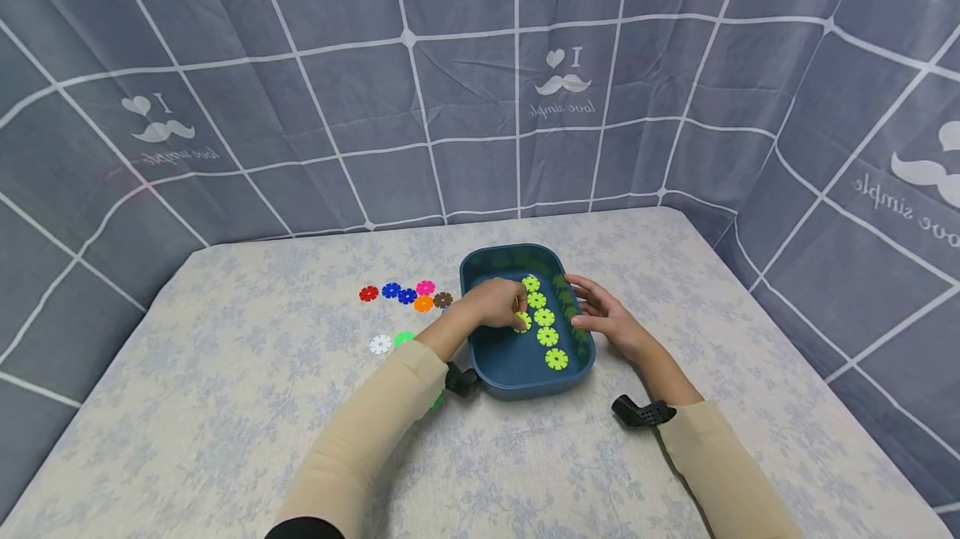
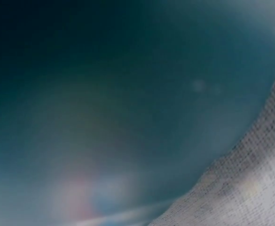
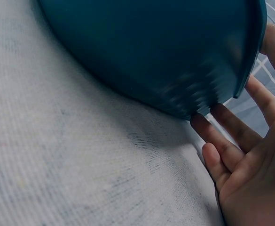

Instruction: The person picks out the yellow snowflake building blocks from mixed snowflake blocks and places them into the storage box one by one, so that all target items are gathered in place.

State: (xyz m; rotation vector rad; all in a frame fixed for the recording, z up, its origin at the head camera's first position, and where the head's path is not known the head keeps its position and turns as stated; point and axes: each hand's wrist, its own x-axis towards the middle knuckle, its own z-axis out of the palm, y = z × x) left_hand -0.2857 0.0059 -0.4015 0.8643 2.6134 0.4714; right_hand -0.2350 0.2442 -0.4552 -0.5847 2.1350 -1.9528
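A dark blue plastic basin stands on the table, with a slanting row of several yellow-green snowflake discs on its floor. My left hand reaches in over the basin's left rim. Its thumb and fingers pinch another yellow-green snowflake disc, left of the row. Against the basin's right wall rests my right hand. In the right wrist view, spread fingertips of the right hand touch the outside of the basin, with the thumb at its rim. The left wrist view is a blur of basin wall.
Left of the basin lie loose snowflake discs: red, blue, pink, orange, brown, white and green. The left sleeve partly covers some. A grey curtain hangs behind the patterned tabletop.
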